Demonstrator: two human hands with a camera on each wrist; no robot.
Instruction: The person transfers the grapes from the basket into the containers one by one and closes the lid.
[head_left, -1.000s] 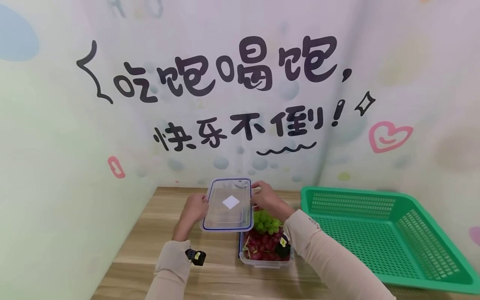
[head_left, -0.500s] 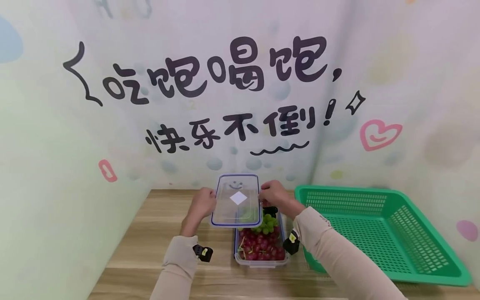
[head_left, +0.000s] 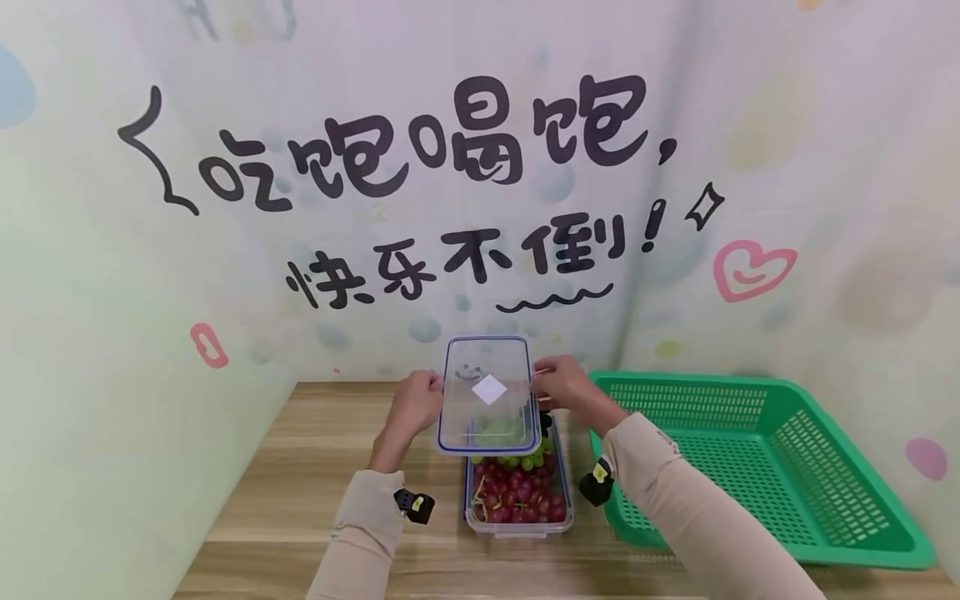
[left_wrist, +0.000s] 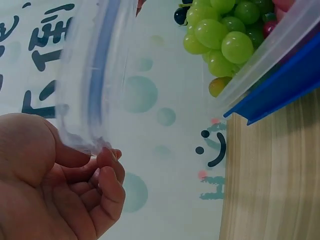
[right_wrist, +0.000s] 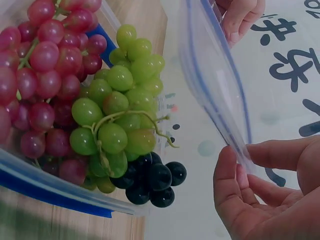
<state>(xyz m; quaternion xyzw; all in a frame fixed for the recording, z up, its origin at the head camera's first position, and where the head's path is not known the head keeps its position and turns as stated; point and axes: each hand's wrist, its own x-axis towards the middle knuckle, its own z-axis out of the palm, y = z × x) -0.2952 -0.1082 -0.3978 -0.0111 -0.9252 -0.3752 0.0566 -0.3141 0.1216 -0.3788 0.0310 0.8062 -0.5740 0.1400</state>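
A clear plastic lid (head_left: 489, 417) with a blue seal and a white diamond label is held up over the far part of a clear food container (head_left: 519, 528). My left hand (head_left: 412, 406) pinches its left edge; in the left wrist view the fingers (left_wrist: 107, 172) curl at its corner. On the opposite edge my right hand (head_left: 573, 390) pinches it between thumb and fingertips. Inside the container lie red grapes (head_left: 517, 496), green grapes (right_wrist: 120, 100) and dark grapes (right_wrist: 155, 179). A blue flap (right_wrist: 50, 190) hangs folded out along the container's side. The lid partly covers the green grapes in the head view.
A large green plastic basket (head_left: 757, 475) with perforated walls stands on the right of the wooden table (head_left: 300, 500). Behind is a printed wall (head_left: 360, 83) with dark lettering, close to the table's back edge. Another pale wall (head_left: 90, 417) stands at the left.
Both hands have moved the lid to the right and slightly up, bringing it over the container's far part. The head view has turned a little, and the red grapes show more fully.
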